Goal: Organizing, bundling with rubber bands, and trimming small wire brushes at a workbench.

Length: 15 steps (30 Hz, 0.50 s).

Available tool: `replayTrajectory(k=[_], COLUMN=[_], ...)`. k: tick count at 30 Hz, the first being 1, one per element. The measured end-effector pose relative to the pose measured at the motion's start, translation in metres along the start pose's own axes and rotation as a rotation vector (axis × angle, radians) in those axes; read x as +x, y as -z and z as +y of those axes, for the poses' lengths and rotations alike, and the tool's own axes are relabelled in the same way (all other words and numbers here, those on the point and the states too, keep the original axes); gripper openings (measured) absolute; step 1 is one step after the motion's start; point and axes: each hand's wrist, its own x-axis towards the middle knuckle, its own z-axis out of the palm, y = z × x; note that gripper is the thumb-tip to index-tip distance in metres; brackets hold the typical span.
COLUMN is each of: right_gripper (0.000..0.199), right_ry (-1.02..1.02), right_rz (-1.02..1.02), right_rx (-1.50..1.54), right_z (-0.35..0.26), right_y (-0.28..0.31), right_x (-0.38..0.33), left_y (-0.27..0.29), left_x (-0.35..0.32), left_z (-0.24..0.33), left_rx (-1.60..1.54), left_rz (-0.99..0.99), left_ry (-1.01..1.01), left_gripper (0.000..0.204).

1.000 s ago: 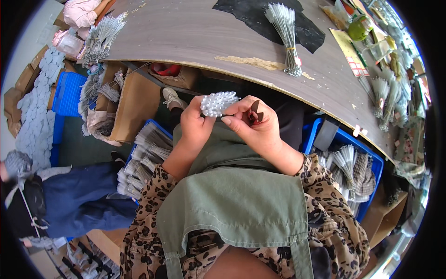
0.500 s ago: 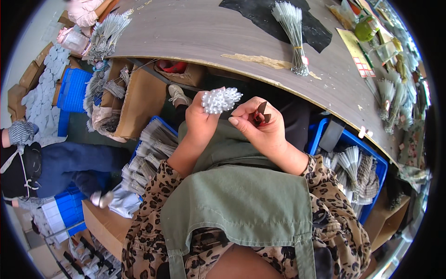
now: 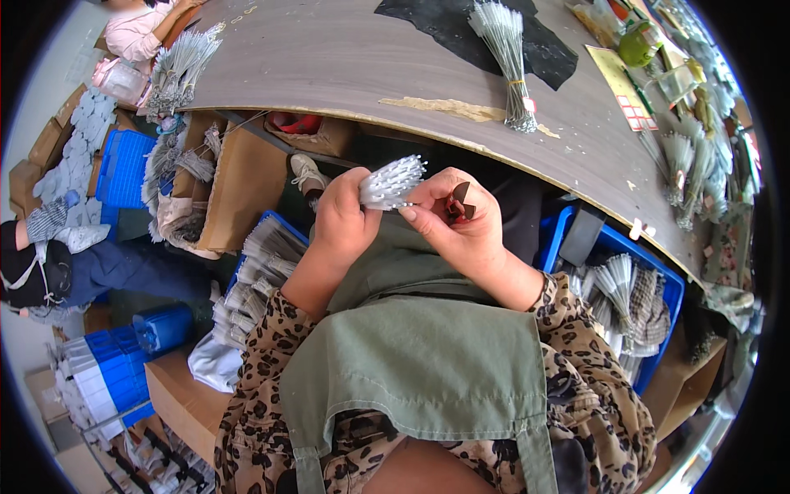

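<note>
My left hand (image 3: 346,211) is closed around a bundle of thin wires with white ends (image 3: 392,183), which fan out toward the upper right above my lap. Just right of it is my right hand (image 3: 462,212), its thumb and forefinger pinched at the lower edge of the bundle, seemingly on a single wire end. Tucked in my right palm is a pair of small snips (image 3: 457,204) with dark blades and a bit of red at the handle. The lower part of the bundle is hidden in my left fist.
Ahead stands a grey-brown table (image 3: 329,62) bearing a banded wire bundle (image 3: 512,74) on a black sheet (image 3: 550,51). Blue crates with more bundles flank me, including the right crate (image 3: 665,350). A cardboard box (image 3: 247,185) lies left; co-workers are at the far left.
The bundle has tilted, its ends now leaning upper right, and my right thumb and forefinger have met its lower edge. At the left, a co-worker has shifted and now holds something pale.
</note>
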Motion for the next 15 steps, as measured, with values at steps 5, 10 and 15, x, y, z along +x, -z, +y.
replayTrajectory(k=[5, 10, 15], right_gripper=[0.020, 0.034, 0.034], right_ry=[0.003, -0.182, -0.285], right_rz=[-0.059, -0.304, -0.477], right_rx=[-0.020, -0.063, -0.198], right_z=[0.000, -0.028, -0.046], right_y=[0.011, 0.038, 0.056], right_x=[0.002, 0.004, -0.009], left_y=[0.005, 0.008, 0.008], left_x=[0.008, 0.003, 0.008], left_z=[0.011, -0.013, -0.016], left_rx=[-0.272, -0.083, -0.101], left_rz=[-0.077, -0.091, -0.005], left_ry=[-0.021, -0.113, -0.173], left_gripper=[0.040, 0.045, 0.051])
